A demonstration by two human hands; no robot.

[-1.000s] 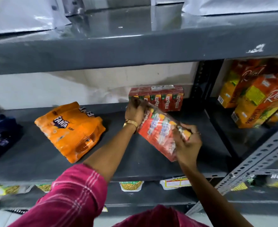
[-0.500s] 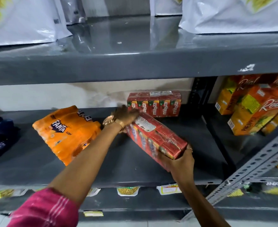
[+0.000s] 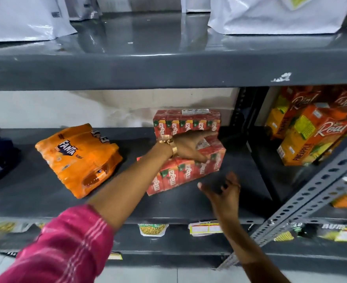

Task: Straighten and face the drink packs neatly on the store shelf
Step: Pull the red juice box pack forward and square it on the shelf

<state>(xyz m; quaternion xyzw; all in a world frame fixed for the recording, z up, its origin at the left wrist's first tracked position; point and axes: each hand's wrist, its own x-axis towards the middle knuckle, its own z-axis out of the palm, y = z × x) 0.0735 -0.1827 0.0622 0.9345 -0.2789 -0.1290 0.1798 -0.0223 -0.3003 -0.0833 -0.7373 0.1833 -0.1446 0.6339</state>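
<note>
Grey shelf (image 3: pixel 46 193) carries the front Maaza pack (image 3: pixel 184 170), skewed before the rear Maaza pack (image 3: pixel 186 122); left hand (image 3: pixel 191 147) presses flat atop to square it, right hand (image 3: pixel 222 188) hovers open, empty.

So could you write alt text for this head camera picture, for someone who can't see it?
A person's left hand presses flat on a red shrink-wrapped pack of Maaza juice cartons lying on a dark grey metal shelf, while the open right hand hovers just in front of it. A second red Maaza pack stands behind, and an orange Fanta bottle pack lies askew to the left.
</note>
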